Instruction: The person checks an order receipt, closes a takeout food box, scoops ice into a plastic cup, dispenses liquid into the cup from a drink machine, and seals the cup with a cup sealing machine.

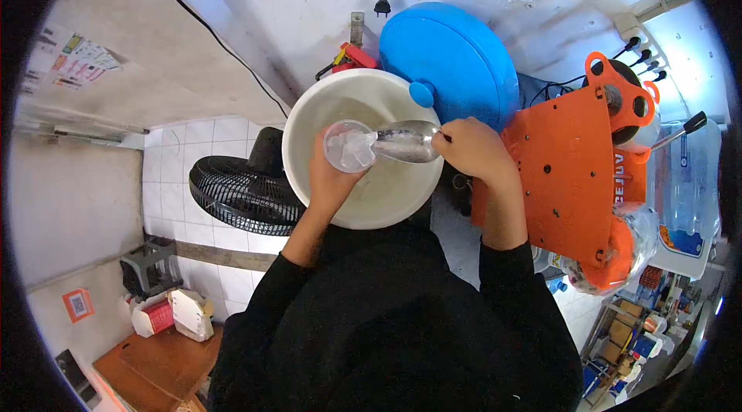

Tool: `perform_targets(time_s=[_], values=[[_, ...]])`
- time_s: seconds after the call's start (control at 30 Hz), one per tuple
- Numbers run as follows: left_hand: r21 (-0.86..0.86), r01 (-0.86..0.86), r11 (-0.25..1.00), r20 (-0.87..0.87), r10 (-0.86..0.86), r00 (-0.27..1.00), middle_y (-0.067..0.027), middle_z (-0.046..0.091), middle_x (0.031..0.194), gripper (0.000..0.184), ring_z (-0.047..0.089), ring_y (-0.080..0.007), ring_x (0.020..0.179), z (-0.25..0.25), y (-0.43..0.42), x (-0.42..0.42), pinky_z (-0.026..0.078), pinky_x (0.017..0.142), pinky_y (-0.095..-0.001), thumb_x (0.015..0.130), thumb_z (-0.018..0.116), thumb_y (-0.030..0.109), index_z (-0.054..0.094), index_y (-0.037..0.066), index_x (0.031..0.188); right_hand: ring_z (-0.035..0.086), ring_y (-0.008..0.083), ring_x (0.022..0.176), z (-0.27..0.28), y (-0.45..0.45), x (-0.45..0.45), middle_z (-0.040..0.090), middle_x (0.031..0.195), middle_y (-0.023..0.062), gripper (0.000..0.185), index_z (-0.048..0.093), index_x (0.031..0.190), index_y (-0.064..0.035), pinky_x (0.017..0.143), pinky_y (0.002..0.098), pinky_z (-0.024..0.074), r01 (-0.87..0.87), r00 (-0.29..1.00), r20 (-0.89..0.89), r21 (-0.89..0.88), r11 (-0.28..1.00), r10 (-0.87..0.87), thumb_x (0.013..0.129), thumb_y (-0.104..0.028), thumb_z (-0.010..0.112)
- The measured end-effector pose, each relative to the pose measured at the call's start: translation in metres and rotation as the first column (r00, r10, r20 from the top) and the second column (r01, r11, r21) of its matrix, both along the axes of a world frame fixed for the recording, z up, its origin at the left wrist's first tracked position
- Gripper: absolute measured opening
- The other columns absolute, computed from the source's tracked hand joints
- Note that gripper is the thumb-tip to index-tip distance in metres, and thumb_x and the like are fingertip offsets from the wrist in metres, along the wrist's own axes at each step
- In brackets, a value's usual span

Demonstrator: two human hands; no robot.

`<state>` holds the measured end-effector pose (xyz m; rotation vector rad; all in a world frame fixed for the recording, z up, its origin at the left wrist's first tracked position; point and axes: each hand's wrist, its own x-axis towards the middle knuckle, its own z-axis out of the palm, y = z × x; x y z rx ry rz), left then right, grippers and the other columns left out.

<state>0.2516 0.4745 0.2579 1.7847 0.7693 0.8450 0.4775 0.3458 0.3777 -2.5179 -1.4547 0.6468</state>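
- A see-through cup [331, 151] is over the left half of the white tub [297, 134], its open top facing the camera, with ice [357, 152] inside.
- A metal scoop [408, 141] is over the tub's middle, its mouth at the cup's rim; whether they touch, I cannot tell.
- Just behind the tub leans a blue lid [460, 41], near some red-handled tools [358, 55]; a black plug [382, 5] hangs against the wall above.
- Left of the tub, a black fan [243, 194] stands over white floor tiles [209, 137].
- Right of the tub is an orange panel [553, 172], with a large clear bottle [696, 172] beyond.
- Well apart, left of the tub and nearer the wearer, is a brown tabletop [158, 358].
- The left hand [332, 180] reaches over the tub's near rim, grip wrapped around the cup.
- The right hand [475, 149] comes in at the tub's right rim, forearm bent inward, grip closed on the scoop's handle.
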Motion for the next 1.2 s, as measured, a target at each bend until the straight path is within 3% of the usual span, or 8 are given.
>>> perform_targets(time_s=[0.17, 0.3, 0.4, 0.6, 0.9, 1.0, 1.1, 1.2], values=[[-0.002, -0.016, 1.0, -0.12, 0.016, 0.993, -0.0166, 0.061, 0.124, 0.084, 0.06, -0.0312, 0.118, 0.016, -0.006, -0.007, 0.049, 0.1, -0.0402, 0.062, 0.095, 0.013, 0.05, 0.002, 0.132, 0.067, 0.0435, 0.079, -0.003, -0.001, -0.007, 0.066, 0.083, 0.0259, 0.035, 0.071, 0.084, -0.0002, 0.074, 0.0535, 0.0514, 0.009, 1.0, 0.029, 0.041, 0.999, -0.01, 0.088, -0.032, 0.057], [0.319, 0.006, 0.948, -0.274, 0.086, 0.958, -0.0184, 0.062, 0.118, 0.073, 0.059, -0.0387, 0.113, 0.023, 0.0, -0.018, 0.048, 0.096, -0.044, 0.064, 0.09, 0.009, 0.054, 0.004, 0.128, 0.068, 0.0422, 0.078, -0.01, 0.007, -0.023, 0.066, 0.08, 0.0252, 0.033, 0.071, 0.086, -0.001, 0.073, 0.0524, 0.052, -0.118, 0.993, 0.025, 0.025, 0.993, 0.118, 0.088, -0.031, 0.059], [0.359, -0.034, 0.933, -0.26, 0.135, 0.956, -0.0189, 0.062, 0.117, 0.072, 0.059, -0.0405, 0.11, 0.028, 0.019, -0.026, 0.048, 0.095, -0.0455, 0.064, 0.088, 0.008, 0.056, 0.004, 0.127, 0.068, 0.0413, 0.077, -0.011, 0.011, -0.017, 0.065, 0.077, 0.0241, 0.029, 0.072, 0.084, -0.0031, 0.072, 0.0512, 0.0525, -0.166, 0.963, -0.204, 0.071, 0.984, 0.177, 0.086, -0.03, 0.062], [0.348, -0.302, 0.887, -0.132, 0.365, 0.922, -0.0153, 0.063, 0.123, 0.076, 0.062, -0.0292, 0.113, 0.035, 0.047, -0.059, 0.05, 0.1, -0.0393, 0.065, 0.093, 0.015, 0.054, 0.002, 0.129, 0.07, 0.0374, 0.081, -0.028, 0.028, -0.009, 0.071, 0.083, 0.0203, 0.025, 0.075, 0.084, -0.0048, 0.072, 0.0478, 0.0555, -0.084, 0.975, 0.197, -0.108, 0.991, 0.105, 0.084, -0.028, 0.066], [-0.066, -0.435, 0.898, 0.126, 0.44, 0.889, -0.0145, 0.055, 0.133, 0.08, 0.053, -0.0267, 0.126, 0.026, 0.031, -0.103, 0.043, 0.11, -0.0413, 0.074, 0.085, 0.005, 0.041, 0.005, 0.141, 0.071, 0.0337, 0.103, -0.262, 0.157, -0.103, 0.071, 0.112, 0.0242, 0.026, 0.077, 0.102, -0.0009, 0.087, 0.0517, 0.0559, -0.437, 0.89, 0.003, -0.285, 0.853, 0.457, 0.089, -0.018, 0.063], [-0.141, -0.451, 0.881, -0.024, 0.453, 0.891, -0.0139, 0.055, 0.132, 0.078, 0.056, -0.0261, 0.122, 0.027, 0.016, -0.115, 0.045, 0.107, -0.0406, 0.075, 0.084, 0.003, 0.042, 0.007, 0.141, 0.07, 0.0368, 0.103, -0.333, 0.153, -0.135, 0.072, 0.112, 0.0232, 0.028, 0.075, 0.108, -0.0011, 0.09, 0.0495, 0.0553, -0.359, 0.901, 0.138, -0.294, 0.886, 0.411, 0.092, -0.02, 0.062], [-0.196, -0.413, 0.889, -0.02, 0.418, 0.908, -0.0131, 0.055, 0.129, 0.079, 0.058, -0.0258, 0.118, 0.014, 0.011, -0.125, 0.046, 0.105, -0.0399, 0.074, 0.084, 0.004, 0.041, 0.007, 0.14, 0.069, 0.0384, 0.103, -0.324, 0.15, -0.127, 0.071, 0.113, 0.023, 0.03, 0.074, 0.109, -0.0011, 0.091, 0.0487, 0.0554, -0.154, 0.972, -0.209, -0.244, 0.958, 0.103, 0.095, -0.024, 0.061], [-0.173, -0.401, 0.899, -0.038, 0.401, 0.915, -0.0131, 0.055, 0.128, 0.081, 0.057, -0.0254, 0.119, 0.004, 0.01, -0.132, 0.045, 0.105, -0.0393, 0.075, 0.087, 0.008, 0.04, 0.007, 0.141, 0.069, 0.0394, 0.104, -0.381, 0.131, -0.112, 0.071, 0.115, 0.0236, 0.034, 0.074, 0.11, -0.0013, 0.09, 0.0493, 0.0549, -0.15, 0.978, -0.184, -0.283, 0.947, 0.099, 0.096, -0.03, 0.06]])
